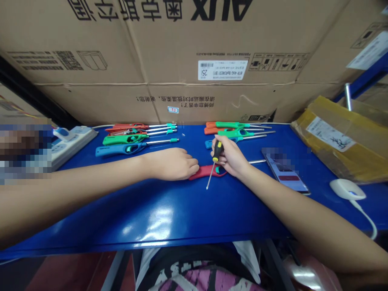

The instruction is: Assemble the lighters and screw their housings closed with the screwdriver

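A red long-necked gas lighter (202, 171) lies on the blue table in front of me, its metal tube pointing right. My left hand (174, 163) is closed at the handle's butt end, the fingertips partly hidden. My right hand (232, 157) grips a black and yellow screwdriver (217, 150), its shaft slanting down over the lighter with the tip just past the near side of the handle. That hand covers part of the lighter beyond its trigger. Behind my left hand, several similar lighters (124, 139) lie in a row; another group (232, 133) rests behind my right hand.
A phone (285, 169) and a white corded device (347, 189) lie on the right, beside a yellow-taped carton (336, 137). At the left stands a white power strip (74, 145). A big cardboard box (169, 48) walls off the table's back. A blurred-out patch covers the far left.
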The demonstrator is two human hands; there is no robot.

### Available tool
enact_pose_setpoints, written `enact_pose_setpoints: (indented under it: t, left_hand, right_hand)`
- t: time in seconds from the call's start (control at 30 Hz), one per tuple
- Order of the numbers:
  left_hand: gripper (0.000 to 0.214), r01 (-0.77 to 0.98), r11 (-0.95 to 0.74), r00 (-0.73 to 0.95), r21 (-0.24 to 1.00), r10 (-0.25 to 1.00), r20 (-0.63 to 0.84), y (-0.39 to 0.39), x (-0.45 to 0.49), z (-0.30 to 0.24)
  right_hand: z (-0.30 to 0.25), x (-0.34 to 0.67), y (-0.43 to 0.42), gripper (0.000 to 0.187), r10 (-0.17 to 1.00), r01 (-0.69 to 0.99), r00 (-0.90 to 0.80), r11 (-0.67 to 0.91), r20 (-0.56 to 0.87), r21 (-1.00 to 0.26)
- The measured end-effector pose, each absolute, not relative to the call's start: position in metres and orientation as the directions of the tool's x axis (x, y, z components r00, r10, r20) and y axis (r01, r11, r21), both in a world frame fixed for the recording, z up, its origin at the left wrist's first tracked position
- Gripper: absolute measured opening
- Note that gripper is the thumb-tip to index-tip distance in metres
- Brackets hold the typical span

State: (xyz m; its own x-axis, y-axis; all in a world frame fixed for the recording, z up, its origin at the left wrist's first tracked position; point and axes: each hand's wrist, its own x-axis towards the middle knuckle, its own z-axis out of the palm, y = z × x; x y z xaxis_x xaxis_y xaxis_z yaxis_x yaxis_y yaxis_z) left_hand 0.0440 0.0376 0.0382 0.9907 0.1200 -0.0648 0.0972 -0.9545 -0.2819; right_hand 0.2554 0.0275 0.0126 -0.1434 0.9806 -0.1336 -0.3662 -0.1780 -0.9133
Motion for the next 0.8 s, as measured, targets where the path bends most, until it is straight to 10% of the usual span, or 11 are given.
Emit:
enact_pose_setpoints:
  t: [0.17, 0.47, 0.63, 0.8]
  left_hand:
    - [0.026, 0.172, -0.962, 0.981, -0.214, 0.187, -0.051, 0.038, 0.044, 0.038]
    - [0.033, 0.555, -0.629, 0.796, 0.544, 0.591, -0.129, 0.068, 0.032, 0.055]
    - [0.025, 0.759, -0.371, 0.423, 0.534, 0.906, 0.028, 0.116, 0.018, 0.051]
    - [0.008, 0.809, -0.251, 0.247, 0.532, 0.966, 0.079, 0.146, 0.017, 0.036]
  right_hand:
    - [0.013, 0.256, 0.027, 0.028, 0.979, -0.361, -0.145, -0.185, -0.141, -0.914]
    - [0.011, 0.256, 0.029, 0.028, 0.979, -0.370, -0.143, -0.190, -0.147, -0.909]
    - [0.012, 0.256, 0.028, 0.032, 0.977, -0.372, -0.150, -0.196, -0.150, -0.907]
    - [0.014, 0.256, 0.027, 0.030, 0.977, -0.370, -0.144, -0.198, -0.155, -0.907]
